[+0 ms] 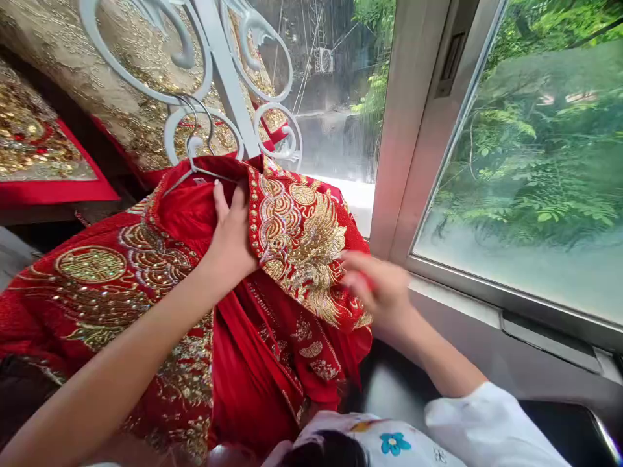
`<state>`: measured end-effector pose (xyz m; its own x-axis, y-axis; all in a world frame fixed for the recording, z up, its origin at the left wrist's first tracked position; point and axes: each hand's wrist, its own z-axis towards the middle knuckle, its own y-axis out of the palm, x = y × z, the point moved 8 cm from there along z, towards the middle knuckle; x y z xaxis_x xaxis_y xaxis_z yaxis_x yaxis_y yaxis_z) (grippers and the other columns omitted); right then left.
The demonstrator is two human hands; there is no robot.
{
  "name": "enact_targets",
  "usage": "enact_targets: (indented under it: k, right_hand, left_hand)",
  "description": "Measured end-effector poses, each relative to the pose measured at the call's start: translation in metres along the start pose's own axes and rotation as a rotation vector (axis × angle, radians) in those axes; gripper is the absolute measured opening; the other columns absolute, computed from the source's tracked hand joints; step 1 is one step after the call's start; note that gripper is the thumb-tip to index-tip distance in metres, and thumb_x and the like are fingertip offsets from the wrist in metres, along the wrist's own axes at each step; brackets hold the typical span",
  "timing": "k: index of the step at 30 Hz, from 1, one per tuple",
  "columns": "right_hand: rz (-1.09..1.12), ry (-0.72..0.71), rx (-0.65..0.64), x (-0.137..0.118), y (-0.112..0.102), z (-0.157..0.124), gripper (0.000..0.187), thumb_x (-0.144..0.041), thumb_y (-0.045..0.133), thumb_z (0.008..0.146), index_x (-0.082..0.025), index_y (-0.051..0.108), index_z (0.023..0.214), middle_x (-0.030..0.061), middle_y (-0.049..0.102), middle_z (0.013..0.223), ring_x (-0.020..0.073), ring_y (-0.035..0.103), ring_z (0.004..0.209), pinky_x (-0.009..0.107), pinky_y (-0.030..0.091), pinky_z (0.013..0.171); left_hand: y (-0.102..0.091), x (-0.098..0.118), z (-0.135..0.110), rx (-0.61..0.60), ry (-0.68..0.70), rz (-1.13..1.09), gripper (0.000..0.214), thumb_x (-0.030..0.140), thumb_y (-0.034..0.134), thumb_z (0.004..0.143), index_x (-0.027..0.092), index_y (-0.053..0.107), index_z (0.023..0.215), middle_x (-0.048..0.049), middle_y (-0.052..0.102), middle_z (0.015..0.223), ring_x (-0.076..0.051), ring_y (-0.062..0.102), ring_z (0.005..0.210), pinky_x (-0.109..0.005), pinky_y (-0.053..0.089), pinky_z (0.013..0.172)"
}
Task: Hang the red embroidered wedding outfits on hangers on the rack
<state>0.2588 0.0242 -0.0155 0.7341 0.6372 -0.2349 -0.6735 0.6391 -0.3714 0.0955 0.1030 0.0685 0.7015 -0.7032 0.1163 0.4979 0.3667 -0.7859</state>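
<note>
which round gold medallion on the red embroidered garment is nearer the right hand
The round gold medallion between the left hand and right hand; the other medallion lies picture-left of both hands.

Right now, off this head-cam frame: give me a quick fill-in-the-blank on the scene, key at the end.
1. Beneath the gold embroidery, the garment's cloth is ____ in color.
2. The left hand is nearer the metal hanger; the other hand, nearer the window frame, is the ____ one.
3. On the white patterned clothing, the blue printed shape is a ____.
4. Outside the window, the foliage is ____ in color.

Missing words: red; right; flower; green.
</note>
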Motion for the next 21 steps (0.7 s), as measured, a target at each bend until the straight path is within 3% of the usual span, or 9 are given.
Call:
enact_targets:
  k: [1,2,4,7,10,13,15,17,21]
  right_hand:
    - [0.016,0.139,0.189,0.033,-0.019,0.004,0.024,-0.032,0.046,0.09,-0.021,0.063,0.102,0.0055,0.069,0.086,0.0148,0.064,0.074,0.027,0.051,0.07]
    - [0.061,0.239,0.223,0.062,-0.021,0.007,0.025,-0.037,0.048,0.089,-0.019,0.063,0.099,0.0065,0.068,0.086,0.0155,0.063,0.076,0.029,0.05,0.072]
    - [0.296,0.353,0.047,0.104,0.005,0.01,0.04,-0.051,0.046,0.087,-0.017,0.061,0.102,0.0086,0.066,0.093,0.018,0.062,0.083,0.033,0.05,0.076]
    - [0.549,0.484,-0.312,0.127,0.05,0.004,0.051,-0.063,0.041,0.084,-0.015,0.06,0.089,0.0065,0.064,0.083,0.0178,0.059,0.075,0.031,0.05,0.068]
    - [0.479,0.57,-0.297,0.133,0.021,0.018,0.052,-0.063,0.045,0.082,-0.014,0.054,0.067,0.0005,0.051,0.058,0.011,0.046,0.053,0.023,0.036,0.048]
    - [0.189,0.394,-0.089,0.102,-0.057,0.053,0.049,-0.058,0.051,0.083,-0.015,0.05,0.059,-0.0024,0.039,0.051,0.0072,0.034,0.047,0.022,0.022,0.044]
    - [-0.101,0.271,0.005,0.063,-0.088,0.058,0.046,-0.047,0.051,0.087,-0.016,0.047,0.054,-0.0021,0.037,0.049,0.0074,0.034,0.046,0.023,0.022,0.046]
    - [-0.308,0.119,0.034,0.015,-0.083,0.038,0.039,-0.035,0.049,0.09,-0.016,0.051,0.057,-0.0001,0.045,0.051,0.0093,0.039,0.048,0.025,0.026,0.047]
    - [-0.261,0.017,-0.142,-0.029,-0.017,-0.036,0.029,-0.025,0.041,0.095,-0.012,0.066,0.088,0.0076,0.066,0.074,0.0145,0.059,0.063,0.025,0.043,0.055]
  left_hand:
    - [0.0,-0.002,-0.001,0.013,-0.02,-0.031,0.086,0.042,0.061,0.076,0.017,0.017,0.145,-0.0162,0.025,0.149,-0.041,0.003,0.143,-0.063,-0.005,0.114]
    - [0.001,-0.003,-0.002,0.027,-0.04,-0.06,0.09,0.044,0.063,0.074,0.017,0.016,0.146,-0.0161,0.023,0.15,-0.042,-0.002,0.142,-0.064,-0.003,0.114]
    - [0.004,-0.002,0.0,0.054,-0.026,-0.061,0.092,0.045,0.064,0.072,0.017,0.017,0.146,-0.0167,0.025,0.148,-0.042,0.003,0.142,-0.063,-0.004,0.114]
    - [0.006,0.002,0.005,0.115,0.042,0.055,0.078,0.042,0.061,0.075,0.02,0.028,0.143,-0.0154,0.039,0.141,-0.039,0.027,0.136,-0.063,-0.005,0.114]
    - [0.006,-0.003,0.009,0.176,0.005,0.221,0.058,0.038,0.059,0.078,0.022,0.047,0.132,-0.0145,0.05,0.132,-0.037,0.039,0.128,-0.066,0.006,0.112]
    - [0.007,-0.002,0.01,0.192,0.009,0.339,0.045,0.034,0.057,0.079,0.017,0.058,0.121,-0.0178,0.054,0.128,-0.039,0.041,0.125,-0.07,0.007,0.108]
    - [0.006,-0.001,0.008,0.221,0.015,0.338,0.042,0.029,0.054,0.081,0.016,0.058,0.121,-0.0176,0.053,0.131,-0.038,0.038,0.128,-0.07,0.003,0.108]
    - [0.007,-0.002,0.004,0.25,-0.002,0.319,0.042,0.023,0.05,0.083,0.017,0.056,0.124,-0.0162,0.052,0.133,-0.037,0.037,0.13,-0.07,-0.002,0.108]
    - [0.013,-0.007,-0.006,0.216,0.021,0.293,0.045,0.024,0.049,0.083,0.016,0.054,0.127,-0.0165,0.052,0.134,-0.036,0.038,0.131,-0.066,-0.009,0.112]
